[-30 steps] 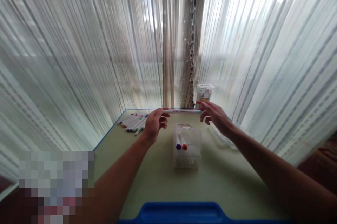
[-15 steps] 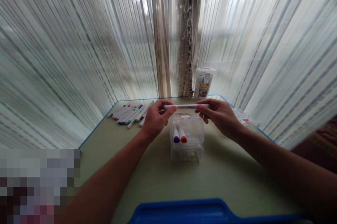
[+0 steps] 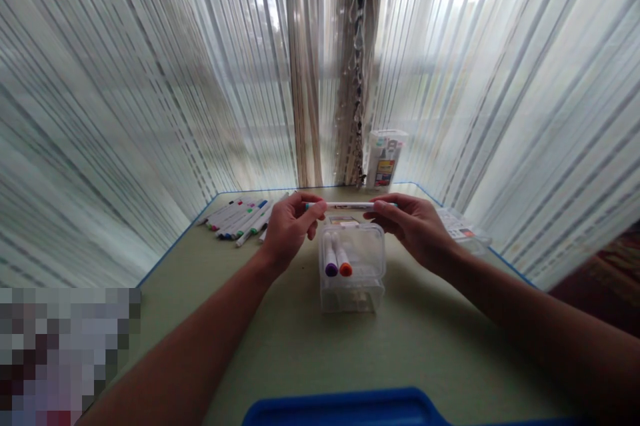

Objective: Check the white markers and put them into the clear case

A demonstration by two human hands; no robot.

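Level between both hands is a white marker point(image 3: 349, 207) with teal-green at its ends. My left hand point(image 3: 293, 223) pinches its left end between thumb and fingers; my right hand point(image 3: 410, 219) grips the right end the same way. Just below and nearer to me, a clear plastic case point(image 3: 363, 253) lies on the table. Inside it are two white markers, one with a purple cap point(image 3: 331, 269) and one with an orange cap point(image 3: 345, 269). Beyond my left hand lies a loose row of several white markers point(image 3: 235, 219) with coloured caps, partly hidden by the hand.
An upright clear marker box point(image 3: 386, 159) stands at the table's back edge before the curtain point(image 3: 225, 79). Flat clear packaging point(image 3: 463, 229) lies at the right edge, behind my right hand. A blue raised edge point(image 3: 345, 407) runs along the front of the pale green table point(image 3: 300, 346).
The marker between my hands has turned about its length, so its printing now shows more. My left hand has slid slightly left, and teal now shows at the right end. The view has shifted slightly.
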